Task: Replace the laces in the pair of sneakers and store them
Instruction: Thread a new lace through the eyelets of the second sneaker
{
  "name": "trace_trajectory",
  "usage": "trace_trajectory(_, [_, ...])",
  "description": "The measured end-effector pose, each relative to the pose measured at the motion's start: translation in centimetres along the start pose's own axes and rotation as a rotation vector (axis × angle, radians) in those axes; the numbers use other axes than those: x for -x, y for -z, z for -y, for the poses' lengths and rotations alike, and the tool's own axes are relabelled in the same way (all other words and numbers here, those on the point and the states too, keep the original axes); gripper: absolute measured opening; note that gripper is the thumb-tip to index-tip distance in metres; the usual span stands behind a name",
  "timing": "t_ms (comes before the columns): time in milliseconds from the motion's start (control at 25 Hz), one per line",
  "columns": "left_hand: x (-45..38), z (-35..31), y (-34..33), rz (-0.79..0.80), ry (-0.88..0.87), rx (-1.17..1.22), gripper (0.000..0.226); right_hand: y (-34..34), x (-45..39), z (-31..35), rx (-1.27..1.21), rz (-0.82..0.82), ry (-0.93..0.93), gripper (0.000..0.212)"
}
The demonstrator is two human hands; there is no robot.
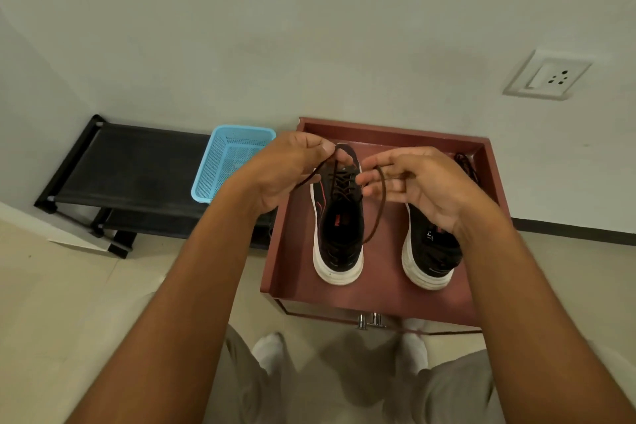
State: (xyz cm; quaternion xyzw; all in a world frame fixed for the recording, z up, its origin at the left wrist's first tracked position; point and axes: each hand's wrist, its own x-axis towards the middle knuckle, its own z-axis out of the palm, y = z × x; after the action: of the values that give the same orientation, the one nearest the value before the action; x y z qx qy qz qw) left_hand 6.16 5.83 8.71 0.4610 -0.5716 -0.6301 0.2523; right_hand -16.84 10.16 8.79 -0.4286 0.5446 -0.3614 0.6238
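Two sneakers stood side by side on the red-brown bench [378, 268], heels toward its near edge and toes toward the wall edge, so that I could work on the laces from above. My left hand [289, 172] was curled and pinched one end of the dark lace [377, 210] between thumb and fingers, above the toe of the left sneaker [339, 234]. I held it high, I think, to keep the lace tight and away from the eyelets. My right hand [420, 182] was half open, the fingers loosely bent, and the other part of the lace made a loop around them; it hung down over the gap between the shoes. How firmly this hand held the lace, I could not tell. The left sneaker already had lacing across its front. The right sneaker [432, 251] was partly hidden under my right hand, so I could not see its eyelets. Another dark lace [466, 165] lay near the far right corner of the bench, probably put aside there. A blue basket [206, 182] sat on the black rack [137, 162] just beside the left edge of the bench, perhaps for storing.
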Motion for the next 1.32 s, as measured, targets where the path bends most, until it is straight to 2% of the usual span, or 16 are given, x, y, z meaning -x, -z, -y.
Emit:
trace_trajectory(80, [0.3,-0.8,0.3,0.006,-0.065,-0.031,0.026,-0.1,0.3,0.5,0.102,0.026,0.070,0.023])
trace_trajectory(200, [0.2,-2.0,0.3,-0.065,-0.180,-0.047,0.024,-0.8,0.0,0.9,0.192,-0.120,0.200,0.010])
trace_trajectory(320, [-0.1,-3.1,-0.8,-0.225,-0.291,-0.026,0.022,-1.0,-0.4,1.6,0.344,-0.328,0.362,0.024])
trace_trajectory(400, [-0.4,-3.5,-1.9,-0.311,-0.342,0.032,0.016,-1.3,-0.4,2.4,0.368,-0.385,0.421,0.028])
trace_trajectory(640, [-0.8,-4.5,-3.2,-0.437,-0.384,0.154,0.015,-2.3,-1.5,3.3,0.327,-0.390,0.472,0.023])
trace_trajectory(920, [-0.9,-4.0,-3.2,-0.490,-0.321,0.148,0.006,-3.1,-2.2,3.4,-0.156,-0.419,0.402,0.019])
trace_trajectory(1080, [-0.9,-4.0,-3.2,-0.452,-0.269,0.252,0.014,-3.4,-2.7,3.1,-0.131,-0.360,0.382,0.007])
trace_trajectory(1200, [-1.1,-3.9,-3.1,-0.430,-0.237,0.279,0.031,-3.5,-3.3,2.8,-0.112,-0.328,0.388,0.006])
trace_trajectory(1320, [-1.4,-3.7,-3.2,-0.426,-0.216,0.339,0.035,-3.5,-3.3,2.7,-0.128,-0.307,0.403,0.007])
